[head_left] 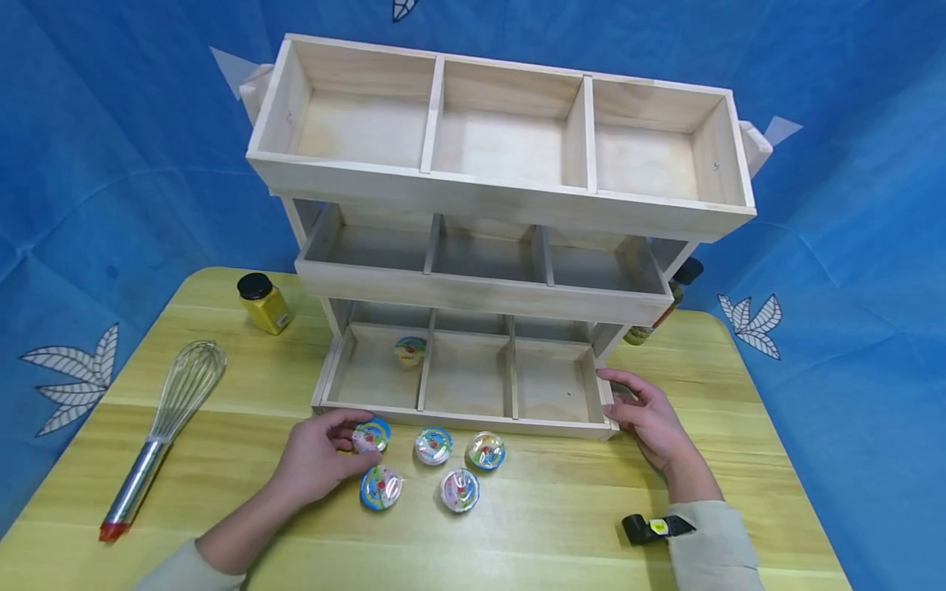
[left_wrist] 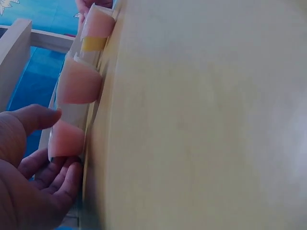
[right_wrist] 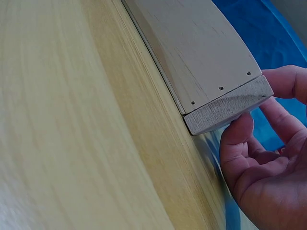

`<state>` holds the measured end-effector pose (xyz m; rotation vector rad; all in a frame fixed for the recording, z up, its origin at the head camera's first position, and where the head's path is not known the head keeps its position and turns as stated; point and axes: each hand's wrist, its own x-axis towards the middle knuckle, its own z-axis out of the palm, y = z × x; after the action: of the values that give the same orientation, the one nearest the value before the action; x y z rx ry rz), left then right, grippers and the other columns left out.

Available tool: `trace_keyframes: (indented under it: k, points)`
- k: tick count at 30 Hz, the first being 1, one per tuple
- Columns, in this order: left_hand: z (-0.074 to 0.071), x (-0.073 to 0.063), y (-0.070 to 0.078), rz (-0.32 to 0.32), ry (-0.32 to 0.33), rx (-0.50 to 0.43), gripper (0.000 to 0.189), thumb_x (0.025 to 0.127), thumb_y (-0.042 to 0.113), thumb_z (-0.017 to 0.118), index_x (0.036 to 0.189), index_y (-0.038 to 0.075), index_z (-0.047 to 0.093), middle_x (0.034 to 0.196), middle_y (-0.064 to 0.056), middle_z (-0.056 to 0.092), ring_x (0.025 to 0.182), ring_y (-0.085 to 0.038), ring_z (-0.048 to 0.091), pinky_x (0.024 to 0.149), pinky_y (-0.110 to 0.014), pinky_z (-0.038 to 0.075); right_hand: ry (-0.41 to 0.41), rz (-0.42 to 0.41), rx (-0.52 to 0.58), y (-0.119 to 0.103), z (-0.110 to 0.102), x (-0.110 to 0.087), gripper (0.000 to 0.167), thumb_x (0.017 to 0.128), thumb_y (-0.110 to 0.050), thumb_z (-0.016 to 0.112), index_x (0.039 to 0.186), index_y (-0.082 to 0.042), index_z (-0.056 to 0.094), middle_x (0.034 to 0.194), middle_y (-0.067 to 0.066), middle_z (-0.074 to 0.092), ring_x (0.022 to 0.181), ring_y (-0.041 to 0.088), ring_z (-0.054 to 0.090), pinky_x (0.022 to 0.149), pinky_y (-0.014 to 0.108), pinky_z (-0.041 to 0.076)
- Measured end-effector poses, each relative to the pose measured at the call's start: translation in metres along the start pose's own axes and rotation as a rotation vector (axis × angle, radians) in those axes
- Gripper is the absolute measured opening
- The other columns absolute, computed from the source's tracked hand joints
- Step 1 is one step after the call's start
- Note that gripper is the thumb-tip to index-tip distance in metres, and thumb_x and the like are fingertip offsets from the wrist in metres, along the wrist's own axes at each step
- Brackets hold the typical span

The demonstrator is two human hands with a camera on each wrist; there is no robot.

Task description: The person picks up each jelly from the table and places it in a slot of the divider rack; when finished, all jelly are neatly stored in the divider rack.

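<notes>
My left hand [head_left: 318,455] holds a small lidded jelly cup [head_left: 371,436] between thumb and fingers, close to the front of the wooden rack [head_left: 458,287]. From the side, in the left wrist view, this cup [left_wrist: 67,139] looks pink. Several more jelly cups [head_left: 433,446] with printed lids stand on the table beside it. Another jelly cup [head_left: 410,350] lies in the bottom tier's left compartment. At the bottom tier's right front corner [right_wrist: 228,105], my right hand [head_left: 650,419] grips the side board, index finger at its top edge and thumb against the outer face.
A whisk [head_left: 164,423] and a yellow jar with a black lid [head_left: 264,304] are on the left of the table [head_left: 554,525]. Behind the rack's right side stands a partly hidden bottle [head_left: 687,272]. A black strap [head_left: 654,528] lies near my right sleeve. Blue cloth [head_left: 111,164] hangs behind.
</notes>
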<state>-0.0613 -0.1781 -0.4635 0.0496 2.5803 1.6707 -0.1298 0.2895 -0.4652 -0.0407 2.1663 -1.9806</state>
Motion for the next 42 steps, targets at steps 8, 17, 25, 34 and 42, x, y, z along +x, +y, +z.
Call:
trace_keyframes:
  k: [8, 17, 25, 34, 42]
  points:
    - [-0.011, -0.002, 0.005, 0.018, -0.048, -0.063, 0.049, 0.069, 0.003, 0.09, 0.113, -0.003, 0.069, 0.092, -0.009, 0.067, 0.076, -0.02, 0.067, 0.069, -0.027, 0.059, 0.004, -0.006, 0.002, -0.003, 0.002, -0.001, 0.051, 0.086, 0.008, 0.068, 0.135, 0.003, 0.056, 0.135, 0.009, 0.045, 0.08, 0.013, 0.051, 0.058, 0.022, 0.043]
    - [-0.019, 0.009, 0.013, 0.203, -0.101, -0.157, 0.048, 0.072, -0.001, 0.088, 0.116, -0.004, 0.067, 0.102, -0.014, 0.067, 0.085, -0.022, 0.068, 0.077, -0.028, 0.058, -0.006, -0.001, 0.018, -0.001, -0.002, 0.004, 0.051, 0.087, 0.006, 0.068, 0.136, 0.001, 0.056, 0.135, 0.002, 0.048, 0.099, 0.014, 0.055, 0.07, 0.022, 0.05]
    - [-0.024, 0.032, 0.029, 0.228, -0.083, -0.141, 0.049, 0.075, 0.0, 0.086, 0.119, -0.004, 0.066, 0.105, -0.014, 0.066, 0.09, -0.023, 0.066, 0.081, -0.028, 0.057, -0.012, -0.003, 0.024, -0.002, -0.001, 0.002, 0.051, 0.087, 0.007, 0.068, 0.136, 0.002, 0.055, 0.136, 0.006, 0.049, 0.104, 0.015, 0.055, 0.077, 0.024, 0.052]
    - [-0.025, 0.061, 0.036, 0.186, -0.138, -0.13, 0.049, 0.077, 0.002, 0.086, 0.121, -0.004, 0.065, 0.107, -0.015, 0.067, 0.092, -0.026, 0.067, 0.079, -0.031, 0.058, -0.023, -0.005, 0.031, 0.002, -0.004, 0.004, 0.052, 0.086, 0.009, 0.067, 0.136, 0.001, 0.056, 0.138, 0.008, 0.045, 0.105, 0.015, 0.058, 0.08, 0.026, 0.054]
    - [-0.025, 0.086, 0.03, 0.121, -0.251, -0.1, 0.052, 0.075, 0.0, 0.086, 0.121, -0.009, 0.063, 0.098, -0.015, 0.068, 0.085, -0.025, 0.066, 0.067, -0.03, 0.058, -0.027, -0.012, 0.039, 0.004, -0.003, 0.003, 0.052, 0.085, 0.008, 0.068, 0.136, 0.002, 0.056, 0.135, 0.007, 0.048, 0.104, 0.014, 0.058, 0.078, 0.025, 0.054]
